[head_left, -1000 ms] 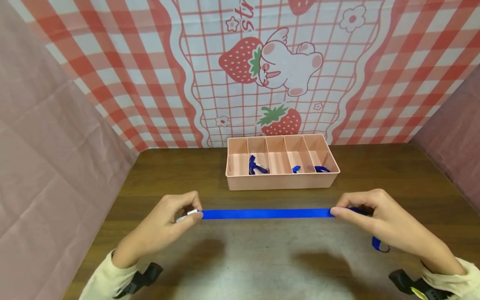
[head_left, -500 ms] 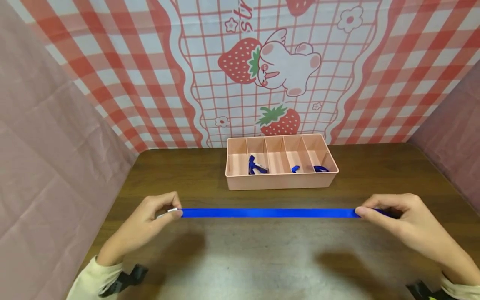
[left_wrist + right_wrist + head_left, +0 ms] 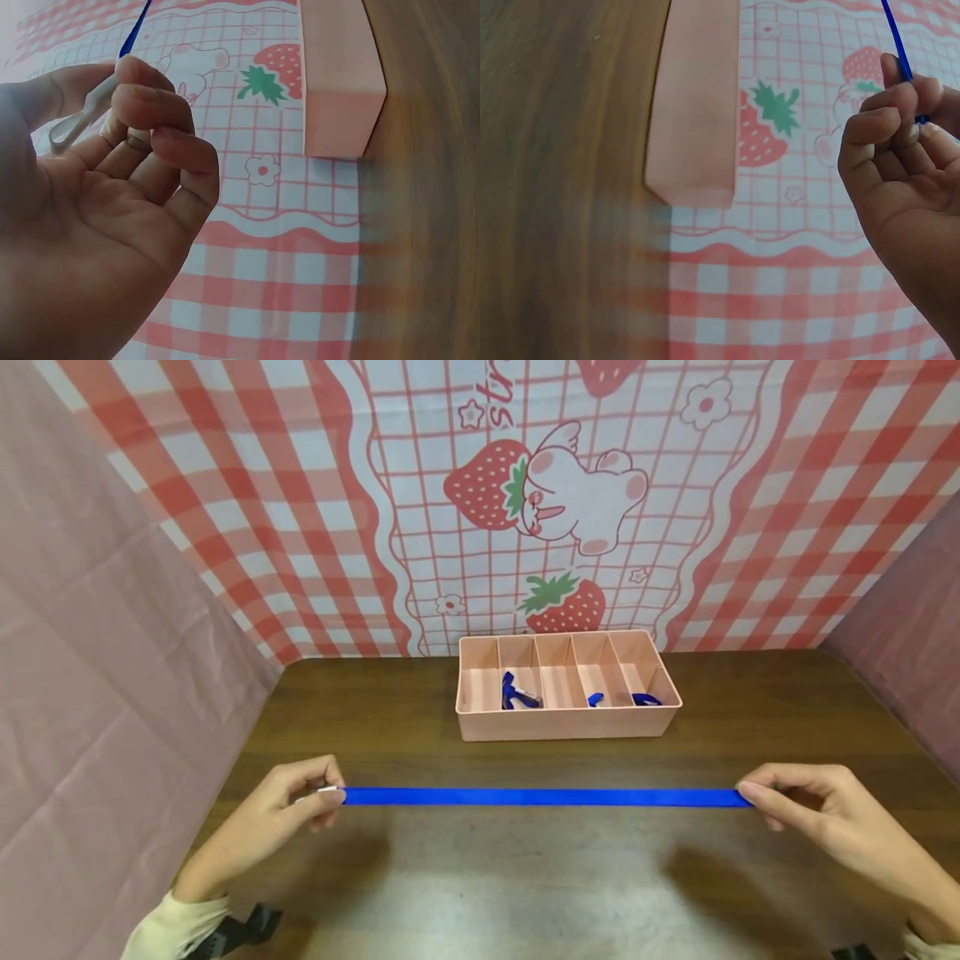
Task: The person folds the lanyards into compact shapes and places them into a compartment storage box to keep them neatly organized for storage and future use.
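A flat blue lanyard [image 3: 540,797] is stretched straight above the table between both hands. My left hand [image 3: 281,797] pinches its left end between thumb and forefinger, where a white plastic clip [image 3: 88,112] lies against the fingers in the left wrist view. At the other side, my right hand [image 3: 821,802] pinches the strap with thumb and fingertips. A small blue bit [image 3: 922,119] shows between the right fingers in the right wrist view; most of what lies inside that hand is hidden.
A pink divided box [image 3: 562,725] stands at the back of the wooden table [image 3: 360,710]. Blue straps [image 3: 517,695] with a whitish part lie in its second compartment from the left; smaller blue pieces [image 3: 595,700] lie in the two rightmost. A strawberry-print cloth [image 3: 420,510] hangs behind.
Both hands have moved apart, left hand leftward and right hand rightward, so a longer stretch of lanyard shows between them. The blue loop that hung below the right hand is gone from view.
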Tool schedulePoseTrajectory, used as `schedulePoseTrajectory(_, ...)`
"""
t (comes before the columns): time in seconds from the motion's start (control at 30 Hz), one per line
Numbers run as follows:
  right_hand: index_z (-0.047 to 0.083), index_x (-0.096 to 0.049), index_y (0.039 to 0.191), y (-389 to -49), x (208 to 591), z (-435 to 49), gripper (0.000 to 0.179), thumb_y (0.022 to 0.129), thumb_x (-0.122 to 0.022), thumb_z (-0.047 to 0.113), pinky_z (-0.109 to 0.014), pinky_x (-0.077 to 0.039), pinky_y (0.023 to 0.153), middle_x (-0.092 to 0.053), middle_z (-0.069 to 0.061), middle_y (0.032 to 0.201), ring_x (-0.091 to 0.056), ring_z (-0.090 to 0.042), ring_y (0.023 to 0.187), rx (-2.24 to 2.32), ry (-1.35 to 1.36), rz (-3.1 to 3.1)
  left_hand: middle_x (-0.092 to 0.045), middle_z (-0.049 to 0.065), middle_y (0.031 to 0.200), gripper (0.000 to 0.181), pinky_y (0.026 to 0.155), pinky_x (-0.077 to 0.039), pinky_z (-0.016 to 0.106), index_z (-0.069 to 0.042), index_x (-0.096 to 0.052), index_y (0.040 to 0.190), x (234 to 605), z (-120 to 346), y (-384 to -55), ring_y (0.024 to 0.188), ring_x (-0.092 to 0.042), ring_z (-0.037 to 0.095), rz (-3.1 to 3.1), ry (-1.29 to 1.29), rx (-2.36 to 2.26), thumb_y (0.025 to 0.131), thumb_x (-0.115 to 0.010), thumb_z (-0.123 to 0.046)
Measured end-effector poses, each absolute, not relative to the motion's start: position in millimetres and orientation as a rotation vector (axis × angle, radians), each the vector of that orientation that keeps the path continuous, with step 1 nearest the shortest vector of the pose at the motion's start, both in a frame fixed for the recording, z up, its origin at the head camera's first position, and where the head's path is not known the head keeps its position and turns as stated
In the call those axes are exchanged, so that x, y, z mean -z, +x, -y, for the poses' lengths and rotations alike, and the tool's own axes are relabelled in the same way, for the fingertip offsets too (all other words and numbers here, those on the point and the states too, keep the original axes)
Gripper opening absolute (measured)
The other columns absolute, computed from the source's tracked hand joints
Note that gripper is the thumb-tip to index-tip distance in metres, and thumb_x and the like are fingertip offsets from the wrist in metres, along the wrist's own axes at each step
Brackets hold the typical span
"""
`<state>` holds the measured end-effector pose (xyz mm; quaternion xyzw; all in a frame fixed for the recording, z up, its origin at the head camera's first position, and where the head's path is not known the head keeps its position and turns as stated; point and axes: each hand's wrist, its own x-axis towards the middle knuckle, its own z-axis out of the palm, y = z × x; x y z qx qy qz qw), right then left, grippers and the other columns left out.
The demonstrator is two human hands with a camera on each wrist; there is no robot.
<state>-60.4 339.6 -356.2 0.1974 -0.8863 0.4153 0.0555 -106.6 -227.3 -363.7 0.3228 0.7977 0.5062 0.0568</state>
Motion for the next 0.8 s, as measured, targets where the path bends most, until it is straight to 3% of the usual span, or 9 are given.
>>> schedulePoseTrajectory(0.2, 0.006, -0.068, 0.106, -64, 376, -347, 0.02, 0.096, -0.057, -0.007, -0.029, -0.052, 0.059, -0.064, -0.004, 0.077, -0.06, -0.018, 0.065, -1.394, 0.563, 2.704, -0.059, 0.007, 0.069, 0.017, 0.048, -0.047, 0.033, -0.007, -0.062, 0.098, 372, 229, -109, 0.057, -0.055, 0.02, -2.265, 0.966, -1.645, 0.098, -0.052, 0.007)
schedulePoseTrajectory(0.37, 0.005, -0.059, 0.122, -68, 385, -345, 0.028, 0.097, -0.057, -0.007, -0.031, -0.056, 0.063, -0.068, -0.009, 0.081, -0.064, -0.021, 0.068, -1.439, 0.565, 2.7, -0.058, 0.013, 0.068, 0.033, 0.043, -0.045, 0.035, 0.003, -0.061, 0.112, 386, 233, -116, 0.054, -0.053, 0.023, -1.882, 1.11, -1.924, 0.091, -0.041, 0.021)
schedulePoseTrajectory(0.5, 0.005, -0.058, 0.122, -70, 391, -342, 0.028, 0.096, -0.057, -0.007, -0.031, -0.056, 0.063, -0.069, -0.012, 0.079, -0.065, -0.023, 0.069, -1.465, 0.583, 2.686, -0.07, 0.016, 0.088, 0.035, 0.057, -0.054, 0.038, 0.008, -0.059, 0.11, 394, 235, -119, 0.07, -0.067, 0.027, -1.427, 1.235, -2.074, 0.091, -0.033, 0.021)
schedulePoseTrajectory(0.63, 0.005, -0.057, 0.122, -71, 397, -340, 0.027, 0.097, -0.057, -0.006, -0.032, -0.055, 0.062, -0.068, -0.012, 0.078, -0.065, -0.024, 0.069, -1.5, 0.572, 2.69, -0.071, 0.016, 0.113, 0.03, 0.08, -0.056, 0.04, 0.01, -0.054, 0.122, 396, 237, -120, 0.099, -0.07, 0.031, -1.194, 1.286, -2.081, 0.097, -0.037, 0.011)
schedulePoseTrajectory(0.73, 0.004, -0.056, 0.124, -71, 399, -340, 0.028, 0.097, -0.056, -0.006, -0.032, -0.055, 0.061, -0.067, -0.009, 0.075, -0.064, -0.024, 0.068, -1.512, 0.589, 2.687, -0.07, 0.017, 0.115, 0.032, 0.085, -0.056, 0.041, 0.01, -0.053, 0.125, 397, 237, -120, 0.103, -0.069, 0.03, -1.134, 1.25, -2.1, 0.098, -0.036, 0.013)
schedulePoseTrajectory(0.8, 0.004, -0.055, 0.125, -71, 401, -341, 0.03, 0.097, -0.056, -0.007, -0.033, -0.055, 0.061, -0.067, -0.008, 0.074, -0.064, -0.024, 0.067, -1.515, 0.588, 2.688, -0.071, 0.015, 0.11, 0.033, 0.082, -0.056, 0.039, 0.009, -0.054, 0.123, 399, 236, -121, 0.097, -0.07, 0.027, -1.147, 1.214, -2.122, 0.1, -0.033, 0.015)
